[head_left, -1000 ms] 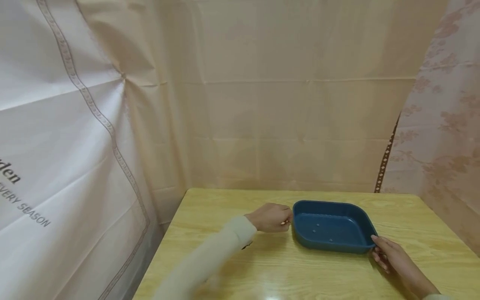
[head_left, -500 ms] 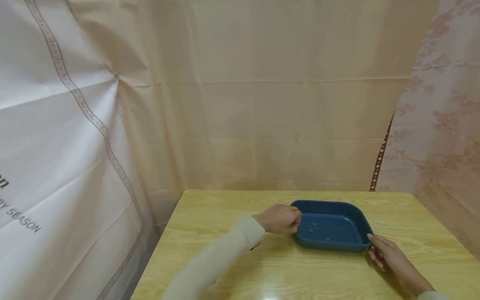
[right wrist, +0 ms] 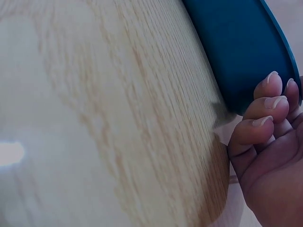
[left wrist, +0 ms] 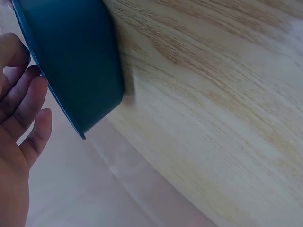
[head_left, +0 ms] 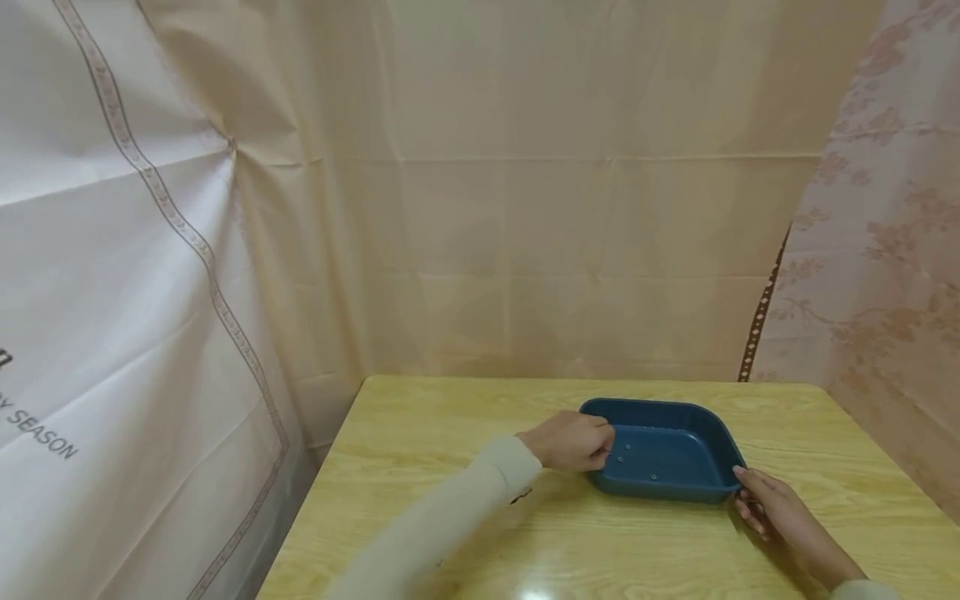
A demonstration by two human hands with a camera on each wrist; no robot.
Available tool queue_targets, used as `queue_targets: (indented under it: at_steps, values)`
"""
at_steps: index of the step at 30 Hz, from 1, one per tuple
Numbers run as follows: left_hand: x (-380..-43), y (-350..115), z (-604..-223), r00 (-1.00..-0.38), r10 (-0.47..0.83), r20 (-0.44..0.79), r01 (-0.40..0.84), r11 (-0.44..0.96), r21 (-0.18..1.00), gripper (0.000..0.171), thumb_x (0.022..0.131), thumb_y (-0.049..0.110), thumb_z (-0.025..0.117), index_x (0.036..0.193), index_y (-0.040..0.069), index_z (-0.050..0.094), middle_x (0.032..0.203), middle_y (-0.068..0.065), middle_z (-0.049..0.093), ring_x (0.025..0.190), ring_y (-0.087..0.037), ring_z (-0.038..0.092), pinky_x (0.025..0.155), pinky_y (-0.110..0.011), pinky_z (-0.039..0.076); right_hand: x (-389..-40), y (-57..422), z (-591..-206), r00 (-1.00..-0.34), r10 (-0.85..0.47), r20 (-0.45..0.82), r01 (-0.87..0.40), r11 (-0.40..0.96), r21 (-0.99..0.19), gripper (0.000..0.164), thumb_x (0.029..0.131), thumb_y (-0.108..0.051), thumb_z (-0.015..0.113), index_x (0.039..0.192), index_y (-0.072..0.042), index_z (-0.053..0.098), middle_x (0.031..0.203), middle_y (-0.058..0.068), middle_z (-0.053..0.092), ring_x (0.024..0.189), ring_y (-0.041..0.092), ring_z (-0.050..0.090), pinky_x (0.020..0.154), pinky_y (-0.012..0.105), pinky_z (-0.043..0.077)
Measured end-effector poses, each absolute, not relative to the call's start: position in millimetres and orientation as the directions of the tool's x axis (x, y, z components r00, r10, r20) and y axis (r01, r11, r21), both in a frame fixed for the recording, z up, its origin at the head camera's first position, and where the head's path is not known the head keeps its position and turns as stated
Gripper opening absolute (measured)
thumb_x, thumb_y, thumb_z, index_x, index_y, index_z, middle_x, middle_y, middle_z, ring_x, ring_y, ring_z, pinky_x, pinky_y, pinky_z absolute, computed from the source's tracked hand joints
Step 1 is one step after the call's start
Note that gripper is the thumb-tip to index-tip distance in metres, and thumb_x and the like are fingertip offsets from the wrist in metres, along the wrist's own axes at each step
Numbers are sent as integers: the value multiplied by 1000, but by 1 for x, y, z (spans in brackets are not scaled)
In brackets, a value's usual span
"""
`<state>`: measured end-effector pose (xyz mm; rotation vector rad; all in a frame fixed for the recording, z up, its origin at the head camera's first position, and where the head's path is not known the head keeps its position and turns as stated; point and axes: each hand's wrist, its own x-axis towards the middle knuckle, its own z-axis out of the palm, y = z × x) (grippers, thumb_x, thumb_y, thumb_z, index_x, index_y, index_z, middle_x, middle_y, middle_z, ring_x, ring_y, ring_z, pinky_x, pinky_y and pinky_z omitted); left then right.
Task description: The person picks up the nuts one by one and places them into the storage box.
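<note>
A dark blue tray [head_left: 675,492] with rounded corners and low walls sits on the wooden table. On its floor lie 3 tiny round pieces [head_left: 653,477], too small to identify. My right hand [head_left: 780,507] pinches the tray's near right corner, thumb over the rim and fingers below. Over the left end of the tray is my left hand [head_left: 572,442], its fingers curled in. In the left wrist view the curled fingers [left wrist: 33,101] are right at the tray's rim. I cannot tell whether the left fingertips hold something small; the palm faces away in the head view.
The light wooden table [head_left: 450,417] reaches back to a beige hanging cloth [head_left: 487,250]. A white cloth [head_left: 150,333] with printed lettering hangs along the left, and a flowered cloth [head_left: 892,250] hangs on the right.
My left hand has moved right, from beside the tray's left wall to over its left end. The right hand keeps its hold on the corner, and the head view has shifted slightly.
</note>
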<state>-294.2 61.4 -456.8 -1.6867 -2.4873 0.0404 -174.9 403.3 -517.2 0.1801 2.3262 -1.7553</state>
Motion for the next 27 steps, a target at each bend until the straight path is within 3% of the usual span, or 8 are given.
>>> queue_targets:
  at_steps: [17,27]
  values:
    - [-292,73,-456,-358,933,38,922,359,-143,12,106,27,59,108,23,70,100,13,66,82,3,58,71,-11,46,-173,403,-515,-968,-19,-250,234,291,-928,51,110,-51,37,90,-6,48,74,3,51,55,11,43,51,30,44]
    - [-291,71,-457,-318,946,57,938,323,-123,16,106,23,59,112,21,75,102,13,68,83,3,59,70,-10,44,-174,404,-513,-970,-18,-243,226,312,-923,51,111,-49,38,88,-6,51,72,1,50,55,10,41,51,30,42]
